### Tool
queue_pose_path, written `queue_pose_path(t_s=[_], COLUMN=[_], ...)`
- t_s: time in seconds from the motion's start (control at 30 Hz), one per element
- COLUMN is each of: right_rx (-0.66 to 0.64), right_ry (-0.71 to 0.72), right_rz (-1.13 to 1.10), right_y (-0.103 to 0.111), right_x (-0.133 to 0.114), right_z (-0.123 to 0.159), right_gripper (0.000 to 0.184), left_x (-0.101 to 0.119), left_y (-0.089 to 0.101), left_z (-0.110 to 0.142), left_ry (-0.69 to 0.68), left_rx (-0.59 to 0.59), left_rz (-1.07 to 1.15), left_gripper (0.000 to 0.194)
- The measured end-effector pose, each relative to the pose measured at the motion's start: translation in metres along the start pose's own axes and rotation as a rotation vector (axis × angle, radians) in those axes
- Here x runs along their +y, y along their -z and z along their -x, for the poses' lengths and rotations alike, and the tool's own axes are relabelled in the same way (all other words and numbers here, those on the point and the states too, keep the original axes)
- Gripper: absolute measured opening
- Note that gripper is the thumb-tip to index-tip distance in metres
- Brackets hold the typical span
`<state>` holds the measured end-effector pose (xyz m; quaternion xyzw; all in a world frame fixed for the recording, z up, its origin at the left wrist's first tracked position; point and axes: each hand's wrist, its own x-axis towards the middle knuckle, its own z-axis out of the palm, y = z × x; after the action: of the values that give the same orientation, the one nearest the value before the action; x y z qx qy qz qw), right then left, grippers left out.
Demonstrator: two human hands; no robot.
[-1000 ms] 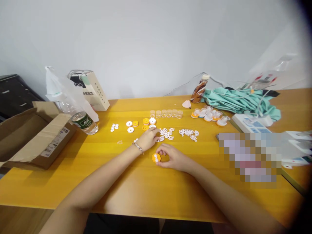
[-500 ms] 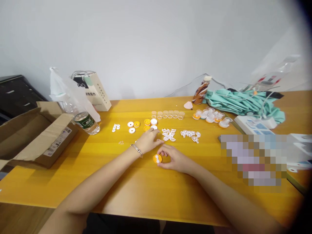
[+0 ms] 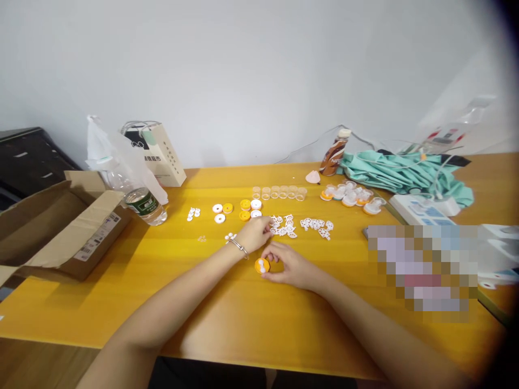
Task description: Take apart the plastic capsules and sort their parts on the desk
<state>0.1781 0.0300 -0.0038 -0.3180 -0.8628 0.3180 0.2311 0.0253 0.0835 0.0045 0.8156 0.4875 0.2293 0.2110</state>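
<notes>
Working at a wooden table point(image 3: 227, 319). Noting an open cardboard box point(image 3: 99, 240) at left, with a water bottle point(image 3: 146, 206) just beside it. Poising the left hand point(image 3: 255, 233) with fingertips narrowed; being unable to tell whether gripping anything. Holding with the right hand point(image 3: 290, 265), between thumb and fingers, an orange cap point(image 3: 262, 265) near mid-table. Seeing loose white cut-outs point(image 3: 287, 228) at the left fingertips; noting tiny white discs point(image 3: 230, 236) beside the left wrist.
</notes>
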Motion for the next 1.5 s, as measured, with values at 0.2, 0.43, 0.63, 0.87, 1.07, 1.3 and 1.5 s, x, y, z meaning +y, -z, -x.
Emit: queue_pose_path(t_s=[0.2, 0.43, 0.63, 0.87, 1.07, 1.3, 1.5], right_rx=[0.000, -0.002, -0.009, -0.008, -0.030, -0.055, -0.080], right_ry=[-0.008, 0.022, 0.007, -0.017, -0.012, 0.020, 0.048], right_rz=[0.008, 0.006, -0.004, -0.009, -0.005, 0.033, 0.042], right_y=[0.001, -0.001, 0.000, 0.001, 0.001, 0.003, 0.004], right_x=[-0.001, 0.003, 0.002, -0.001, 0.000, -0.003, -0.003], right_z=[0.001, -0.001, -0.002, -0.003, -0.003, -0.004, -0.003], right_gripper=[0.019, 0.021, 0.022, 0.023, 0.020, 0.017, 0.015], left_x=[0.005, 0.024, 0.010, 0.004, 0.008, 0.003, 0.005], left_y=[0.019, 0.035, 0.015, 0.011, 0.016, 0.021, 0.026], left_z=[0.027, 0.086, 0.097, 0.094, 0.092, 0.083, 0.084], left_ry=[-0.056, -0.164, -0.214, -0.268, -0.264, -0.355, -0.528], left_rx=[0.103, 0.008, 0.016, 0.018, -0.054, -0.142, -0.152], left_rz=[0.047, 0.093, 0.117, 0.086, -0.020, -0.226, -0.519], left_gripper=[0.016, 0.020, 0.019, 0.015, 0.020, 0.016, 0.018])
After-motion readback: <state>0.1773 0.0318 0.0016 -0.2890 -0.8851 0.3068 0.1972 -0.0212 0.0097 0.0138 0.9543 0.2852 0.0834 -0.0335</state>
